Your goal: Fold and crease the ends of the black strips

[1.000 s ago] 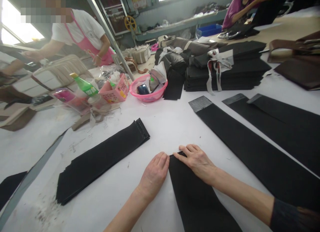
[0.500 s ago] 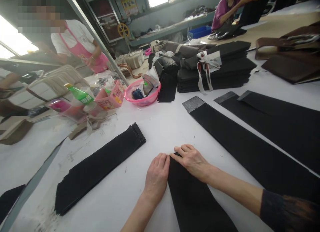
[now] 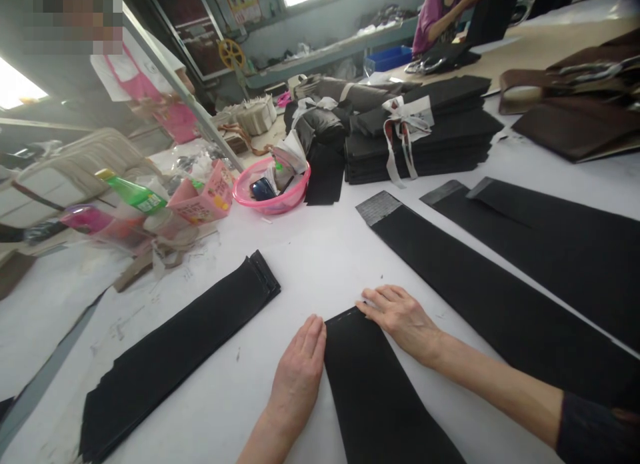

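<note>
A black fabric strip (image 3: 373,384) lies on the white tabletop in front of me, its short far end folded over in a narrow hem. My left hand (image 3: 299,371) is at the strip's left far corner, fingers pressed together along the edge, thumb hidden. At the right far corner, my right hand (image 3: 403,317) pinches the folded edge between thumb and fingers. Between the two hands the fold lies bare. To the left is a stack of similar black strips (image 3: 180,351), their far ends folded. A longer black strip (image 3: 465,284) with a grey end lies right of my right hand.
More black pieces (image 3: 555,237) lie at the right. Behind stand a pink basin (image 3: 273,204), a tied bundle of black pieces (image 3: 425,144), brown leather-like pieces (image 3: 575,127) and a green bottle (image 3: 133,192). A person in a pink apron (image 3: 145,87) and another in purple (image 3: 433,17) are beyond.
My hands have moved apart along the strip's far end, the right hand toward the right corner, so the folded edge shows between them. The view has shifted slightly to the right.
</note>
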`<action>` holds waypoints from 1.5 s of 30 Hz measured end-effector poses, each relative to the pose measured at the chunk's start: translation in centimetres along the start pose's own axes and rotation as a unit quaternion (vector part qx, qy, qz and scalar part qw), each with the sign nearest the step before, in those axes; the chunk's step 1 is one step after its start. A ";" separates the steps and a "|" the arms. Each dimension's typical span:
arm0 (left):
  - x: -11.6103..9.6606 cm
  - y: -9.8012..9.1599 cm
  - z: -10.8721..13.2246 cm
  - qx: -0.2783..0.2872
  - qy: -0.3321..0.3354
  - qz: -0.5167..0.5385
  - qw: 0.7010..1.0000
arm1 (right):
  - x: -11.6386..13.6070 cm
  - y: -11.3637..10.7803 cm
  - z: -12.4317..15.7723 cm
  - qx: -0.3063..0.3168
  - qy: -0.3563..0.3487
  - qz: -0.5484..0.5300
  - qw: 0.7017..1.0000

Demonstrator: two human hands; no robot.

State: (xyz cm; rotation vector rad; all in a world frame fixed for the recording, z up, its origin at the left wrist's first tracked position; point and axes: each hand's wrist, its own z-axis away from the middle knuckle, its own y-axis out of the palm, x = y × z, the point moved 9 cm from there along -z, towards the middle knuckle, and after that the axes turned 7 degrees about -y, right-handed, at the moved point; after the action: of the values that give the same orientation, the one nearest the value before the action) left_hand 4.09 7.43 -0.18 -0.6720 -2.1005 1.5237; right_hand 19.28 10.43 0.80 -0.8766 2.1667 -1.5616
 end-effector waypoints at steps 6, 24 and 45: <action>0.5 -0.1 0.7 -0.048 -0.014 0.018 0.999 | -0.5 0.3 0.4 0.000 0.036 -0.008 0.999; 3.6 0.5 1.6 -0.041 -0.187 0.335 0.923 | -0.9 1.5 -4.9 0.142 0.139 -0.162 0.967; 0.7 -10.8 -1.7 -0.067 -0.229 0.502 0.832 | 5.9 -11.7 -3.9 0.035 0.093 -0.255 0.962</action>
State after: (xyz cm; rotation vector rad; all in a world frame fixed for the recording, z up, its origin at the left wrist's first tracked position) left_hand 3.35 6.21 10.65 -1.8311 -2.3195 2.2365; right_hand 15.84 6.99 13.63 -1.3966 2.0955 -2.0143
